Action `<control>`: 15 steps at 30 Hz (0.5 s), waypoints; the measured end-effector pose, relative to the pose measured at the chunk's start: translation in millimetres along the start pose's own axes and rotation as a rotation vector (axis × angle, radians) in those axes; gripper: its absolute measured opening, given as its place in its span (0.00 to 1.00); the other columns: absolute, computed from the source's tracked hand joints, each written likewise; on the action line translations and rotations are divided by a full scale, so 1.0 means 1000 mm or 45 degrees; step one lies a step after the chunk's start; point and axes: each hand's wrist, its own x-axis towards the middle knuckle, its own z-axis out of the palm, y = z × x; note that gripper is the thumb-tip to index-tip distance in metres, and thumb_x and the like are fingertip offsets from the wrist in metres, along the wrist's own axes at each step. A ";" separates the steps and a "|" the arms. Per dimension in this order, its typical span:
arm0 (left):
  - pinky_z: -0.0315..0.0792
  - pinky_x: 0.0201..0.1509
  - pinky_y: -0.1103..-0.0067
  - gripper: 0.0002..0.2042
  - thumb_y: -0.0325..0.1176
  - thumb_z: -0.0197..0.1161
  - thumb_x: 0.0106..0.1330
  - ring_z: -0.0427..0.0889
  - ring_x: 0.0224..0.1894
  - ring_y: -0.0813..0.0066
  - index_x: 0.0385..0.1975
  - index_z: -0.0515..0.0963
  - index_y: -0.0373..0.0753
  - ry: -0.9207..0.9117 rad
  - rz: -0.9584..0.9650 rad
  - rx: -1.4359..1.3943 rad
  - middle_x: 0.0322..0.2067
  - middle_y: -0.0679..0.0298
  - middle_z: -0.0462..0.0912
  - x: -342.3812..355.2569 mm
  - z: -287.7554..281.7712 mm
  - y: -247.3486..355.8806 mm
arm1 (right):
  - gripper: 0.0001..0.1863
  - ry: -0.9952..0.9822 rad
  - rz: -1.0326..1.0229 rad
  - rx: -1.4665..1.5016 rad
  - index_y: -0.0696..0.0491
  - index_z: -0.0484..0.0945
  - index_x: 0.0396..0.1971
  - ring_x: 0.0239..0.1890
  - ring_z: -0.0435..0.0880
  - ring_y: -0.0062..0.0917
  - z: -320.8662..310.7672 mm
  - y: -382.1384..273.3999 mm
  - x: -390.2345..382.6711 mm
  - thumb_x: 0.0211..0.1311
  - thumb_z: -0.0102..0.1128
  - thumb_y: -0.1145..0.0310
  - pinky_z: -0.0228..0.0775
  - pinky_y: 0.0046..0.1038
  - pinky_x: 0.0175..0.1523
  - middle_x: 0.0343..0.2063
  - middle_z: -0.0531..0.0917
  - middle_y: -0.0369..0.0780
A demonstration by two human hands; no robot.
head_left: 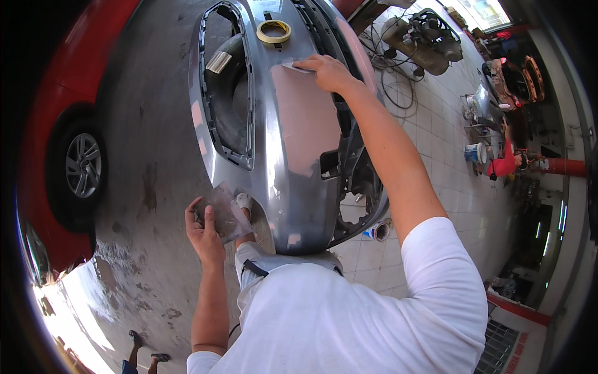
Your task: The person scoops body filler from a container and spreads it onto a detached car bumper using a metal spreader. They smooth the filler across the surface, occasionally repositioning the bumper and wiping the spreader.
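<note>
In front of me stands a grey car bumper (277, 187), with a broad pinkish filler patch (305, 124) on its face and smaller patches elsewhere. My right hand (330, 73) reaches to the far end of the broad patch. Its fingers close on a thin, pale putty spreader (299, 68), mostly covered by the hand, whose edge lies at the bumper surface. Low on the left, my left hand (207, 234) grips a translucent, smeared flat sheet (227, 209) between thumb and fingers, apart from the bumper. A yellowish tape roll (273, 32) rests on the bumper beyond my right hand.
A tyre (232, 93) and a shiny can (218, 62) show through the bumper's opening. At left is a red car (62, 68). An air compressor (420, 47) with hoses stands far right. A can (378, 230) sits beside the bumper; people are farther off.
</note>
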 end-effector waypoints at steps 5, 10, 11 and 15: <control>0.73 0.43 0.86 0.14 0.33 0.63 0.76 0.77 0.37 0.84 0.56 0.73 0.35 0.008 0.015 -0.031 0.36 0.67 0.81 0.006 0.011 0.015 | 0.38 0.020 -0.005 0.000 0.28 0.77 0.65 0.67 0.72 0.35 0.011 -0.015 -0.048 0.60 0.57 0.83 0.64 0.38 0.71 0.64 0.75 0.34; 0.73 0.44 0.86 0.15 0.33 0.63 0.76 0.77 0.38 0.84 0.57 0.73 0.35 -0.094 0.056 -0.035 0.38 0.67 0.81 0.002 0.027 0.009 | 0.37 0.069 -0.047 0.025 0.28 0.78 0.63 0.67 0.71 0.35 0.017 -0.032 -0.110 0.55 0.66 0.79 0.65 0.41 0.68 0.62 0.75 0.35; 0.73 0.44 0.86 0.15 0.33 0.63 0.76 0.77 0.38 0.84 0.57 0.73 0.35 -0.115 0.066 -0.033 0.38 0.67 0.81 -0.001 0.031 0.009 | 0.37 0.089 -0.061 0.023 0.29 0.78 0.63 0.68 0.71 0.36 0.021 -0.035 -0.122 0.54 0.66 0.79 0.65 0.41 0.68 0.62 0.75 0.35; 0.72 0.44 0.86 0.15 0.32 0.63 0.76 0.77 0.38 0.85 0.57 0.73 0.34 -0.194 0.047 -0.017 0.39 0.67 0.81 -0.015 0.039 0.006 | 0.39 0.170 -0.068 0.018 0.29 0.78 0.61 0.68 0.71 0.40 0.033 -0.053 -0.167 0.50 0.64 0.83 0.65 0.44 0.66 0.62 0.75 0.36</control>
